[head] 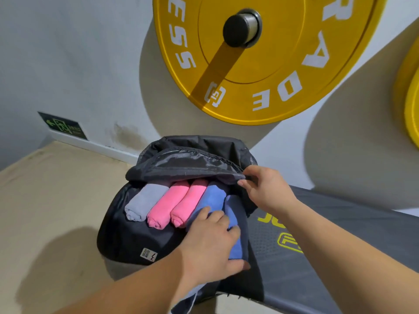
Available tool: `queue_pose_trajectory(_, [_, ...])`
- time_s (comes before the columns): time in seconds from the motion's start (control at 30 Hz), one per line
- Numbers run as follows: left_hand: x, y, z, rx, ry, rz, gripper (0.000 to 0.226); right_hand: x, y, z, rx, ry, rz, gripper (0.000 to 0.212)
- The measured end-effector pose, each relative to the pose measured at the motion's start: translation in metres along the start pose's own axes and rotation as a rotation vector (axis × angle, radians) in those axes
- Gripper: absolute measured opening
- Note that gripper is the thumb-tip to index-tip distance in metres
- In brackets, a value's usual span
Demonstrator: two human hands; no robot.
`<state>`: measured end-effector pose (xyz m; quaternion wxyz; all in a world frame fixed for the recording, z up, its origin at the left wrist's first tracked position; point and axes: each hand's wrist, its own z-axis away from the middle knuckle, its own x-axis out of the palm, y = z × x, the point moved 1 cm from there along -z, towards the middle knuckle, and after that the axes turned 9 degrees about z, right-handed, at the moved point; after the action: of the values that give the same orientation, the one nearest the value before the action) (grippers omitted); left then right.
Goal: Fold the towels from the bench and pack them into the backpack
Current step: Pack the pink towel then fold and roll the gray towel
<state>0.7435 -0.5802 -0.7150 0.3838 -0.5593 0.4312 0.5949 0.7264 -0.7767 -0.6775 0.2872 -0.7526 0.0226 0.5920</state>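
Note:
A black backpack [136,236] lies open at the end of the bench [317,257]. Rolled towels sit side by side in its opening: a grey towel [145,200], two pink towels [169,205] [190,200] and two blue towels [212,196] [234,223]. My left hand [210,243] lies on the blue towels, fingers spread over them and thumb at the right one's lower end. My right hand [265,189] pinches the edge of the backpack's raised flap [188,164] at its right corner.
A yellow weight plate [260,64] hangs on a peg on the white wall right behind the backpack, and a second one [408,98] shows at the right edge. Beige floor [45,189] spreads to the left. A green exit sign [63,125] sits low on the wall.

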Motion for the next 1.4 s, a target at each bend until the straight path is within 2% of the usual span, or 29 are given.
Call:
queue_pose_trajectory(0.07, [-0.003,0.005,-0.002,-0.051,-0.076,-0.110,0.065,0.003,0.005,0.000,0.002,-0.027,-0.050,0.012])
queue_pose_trajectory(0.13, [-0.004,0.010,-0.001,-0.093,-0.059,-0.119,0.060,0.006,0.007,0.000,0.001,-0.044,-0.080,0.014])
queue_pose_trajectory(0.27, [-0.001,0.030,0.000,-0.214,-0.065,-0.080,0.072,0.006,0.006,-0.003,0.014,-0.062,-0.104,0.019])
queue_pose_trajectory(0.37, [0.003,0.039,-0.008,-0.303,-0.141,-0.060,0.054,0.006,0.006,-0.004,0.020,-0.076,-0.136,0.017])
queue_pose_trajectory(0.47, [0.002,0.036,-0.008,-0.393,-0.163,0.096,0.039,0.005,0.006,-0.003,0.002,-0.083,-0.124,0.016])
queue_pose_trajectory(0.6, [-0.013,0.003,-0.009,-0.509,-0.041,0.321,0.022,-0.002,0.006,-0.006,-0.029,-0.032,-0.112,0.014])
queue_pose_trajectory(0.67, [-0.016,-0.012,-0.013,-0.547,0.045,0.356,0.023,-0.006,0.003,-0.008,-0.028,0.005,-0.138,0.013])
queue_pose_trajectory(0.8, [-0.010,-0.002,-0.029,-0.458,0.097,0.318,0.028,-0.005,-0.010,-0.011,-0.061,0.025,-0.164,0.011])
queue_pose_trajectory(0.93, [-0.009,-0.013,-0.066,-0.525,0.232,0.412,0.022,-0.004,-0.008,-0.013,-0.053,0.034,-0.192,0.009])
queue_pose_trajectory(1.03, [-0.010,-0.025,-0.083,-0.595,0.254,0.464,0.024,-0.005,-0.004,-0.014,-0.025,0.042,-0.238,0.009])
queue_pose_trajectory(1.1, [-0.002,-0.026,-0.085,-0.572,0.242,0.500,0.022,-0.004,-0.004,-0.013,-0.009,0.031,-0.226,0.009])
queue_pose_trajectory(1.2, [0.005,-0.026,-0.060,-0.436,0.296,0.562,0.032,-0.005,-0.007,-0.010,0.012,0.015,-0.146,0.013])
queue_pose_trajectory(1.27, [0.007,-0.036,-0.030,-0.382,0.326,0.425,0.041,-0.007,-0.010,-0.009,0.024,0.037,-0.112,0.015])
queue_pose_trajectory(1.33, [0.008,-0.049,-0.001,-0.404,0.287,0.303,0.037,-0.006,-0.016,-0.009,0.025,0.062,-0.059,0.015])
queue_pose_trajectory(1.4, [0.012,-0.058,0.013,-0.458,0.214,0.375,0.039,-0.003,-0.023,-0.007,0.010,0.076,-0.010,0.013])
